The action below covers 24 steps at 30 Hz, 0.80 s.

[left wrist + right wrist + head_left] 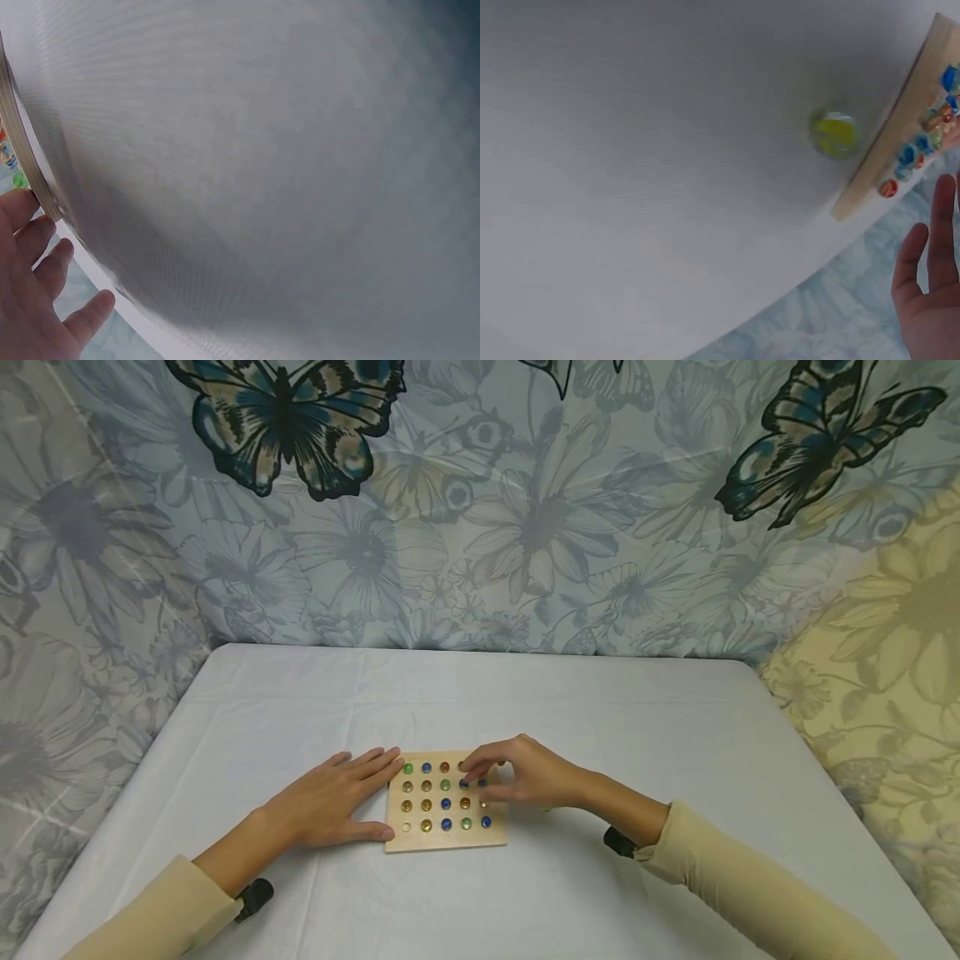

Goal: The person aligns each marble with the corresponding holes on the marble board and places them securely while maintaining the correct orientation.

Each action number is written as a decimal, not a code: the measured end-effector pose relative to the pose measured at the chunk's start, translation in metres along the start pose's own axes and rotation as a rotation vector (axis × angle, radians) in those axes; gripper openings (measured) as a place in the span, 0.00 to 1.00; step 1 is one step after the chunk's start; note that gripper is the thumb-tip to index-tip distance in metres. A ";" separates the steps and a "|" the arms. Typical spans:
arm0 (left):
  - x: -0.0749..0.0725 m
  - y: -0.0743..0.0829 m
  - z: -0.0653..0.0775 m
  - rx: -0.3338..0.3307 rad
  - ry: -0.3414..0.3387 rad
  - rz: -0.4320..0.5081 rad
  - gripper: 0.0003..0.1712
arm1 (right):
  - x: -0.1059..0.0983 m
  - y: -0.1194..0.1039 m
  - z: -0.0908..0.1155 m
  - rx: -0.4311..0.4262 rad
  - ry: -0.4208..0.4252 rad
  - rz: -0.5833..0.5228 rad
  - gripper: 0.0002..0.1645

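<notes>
A light wooden board (446,842) lies on the white table, with rows of coloured glass marbles (446,803) in its holes. At its front left corner, one hole looks pale, without a coloured marble. My left hand (341,802) lies flat beside the board, fingertips at its far left corner and thumb at its left edge. Over the board's right side hovers my right hand (532,777), thumb and index finger bent and apart near a few marbles. No marble shows held between them, and the hand hides part of the board. A yellow-green marble (834,135) sits on the table beside the board.
The white cloth-covered table (480,702) has its far edge against a butterfly-and-flower fabric backdrop (540,552). More patterned fabric flanks both sides. Dark wrist cameras show under each forearm, at the cuffs of the beige sleeves (720,843).
</notes>
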<state>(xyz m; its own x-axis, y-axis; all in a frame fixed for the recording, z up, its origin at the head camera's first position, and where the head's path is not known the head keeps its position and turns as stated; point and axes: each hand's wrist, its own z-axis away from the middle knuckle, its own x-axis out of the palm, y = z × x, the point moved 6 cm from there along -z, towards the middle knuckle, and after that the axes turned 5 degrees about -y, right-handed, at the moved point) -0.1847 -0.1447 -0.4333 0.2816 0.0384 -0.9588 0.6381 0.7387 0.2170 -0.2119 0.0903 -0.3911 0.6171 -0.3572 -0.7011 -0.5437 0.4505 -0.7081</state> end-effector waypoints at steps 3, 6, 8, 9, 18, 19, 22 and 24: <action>0.000 0.001 0.001 0.004 0.001 0.005 0.56 | -0.003 0.008 0.011 0.021 0.011 -0.011 0.20; 0.000 0.001 0.001 0.002 -0.001 0.004 0.56 | -0.003 0.017 0.022 0.036 0.014 -0.022 0.21; 0.000 0.001 0.001 0.001 -0.003 0.003 0.56 | -0.003 0.024 0.030 0.046 0.018 -0.022 0.21; -0.001 0.001 0.001 0.000 -0.004 0.001 0.56 | -0.003 0.027 0.033 0.054 0.019 -0.018 0.21; -0.002 0.002 0.001 0.001 0.001 -0.006 0.56 | -0.008 0.047 0.056 0.100 0.015 -0.018 0.19; -0.002 0.002 0.001 0.001 0.001 -0.004 0.56 | -0.008 0.048 0.058 0.104 0.013 -0.014 0.19; -0.002 0.003 0.001 0.001 -0.002 -0.001 0.56 | -0.009 0.051 0.063 0.109 0.012 -0.007 0.19; -0.002 0.003 0.001 0.001 -0.005 -0.005 0.56 | -0.010 0.053 0.066 0.110 0.014 -0.003 0.18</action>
<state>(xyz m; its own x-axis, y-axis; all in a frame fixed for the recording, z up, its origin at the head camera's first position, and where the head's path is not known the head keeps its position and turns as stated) -0.1822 -0.1432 -0.4305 0.2819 0.0318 -0.9589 0.6402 0.7382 0.2127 -0.2092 0.1716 -0.4161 0.6100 -0.3697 -0.7009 -0.4760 0.5362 -0.6971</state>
